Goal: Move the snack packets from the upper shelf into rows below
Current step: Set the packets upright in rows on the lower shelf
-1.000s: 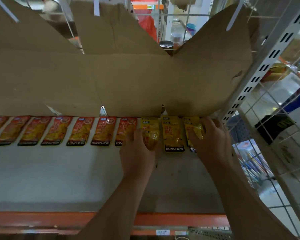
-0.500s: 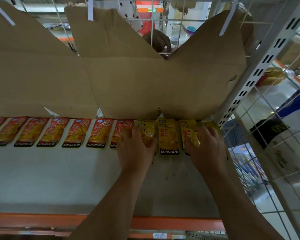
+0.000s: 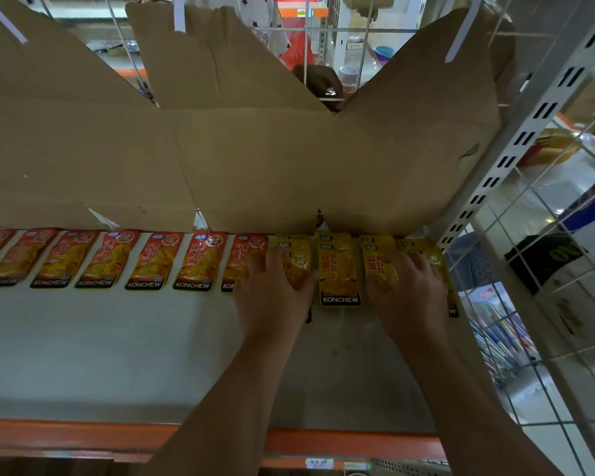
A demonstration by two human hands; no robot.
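Both hands are being held open, fingers spread and nearly flat. The left hand [image 3: 272,293] is being pressed onto the yellow packet [image 3: 298,266] just left of the middle yellow KONCHEW packet [image 3: 339,269]. The right hand [image 3: 407,297] is being rested on the overlapped yellow packets [image 3: 378,266] just right of it. Nothing is being gripped, as far as can be seen.

A slip is being risked, by judgement. The glossy packets are being layered over one another, so an uneven push could skew the row. The outermost packet [image 3: 442,269], farthest right of the middle packet and beside the slotted upright [image 3: 495,176], could be nudged off the shelf board [image 3: 117,355].

Further left of the middle packet, a row of red packets [image 3: 196,262] is lying flat. Behind it, a cardboard sheet [image 3: 255,159] is being propped upright.
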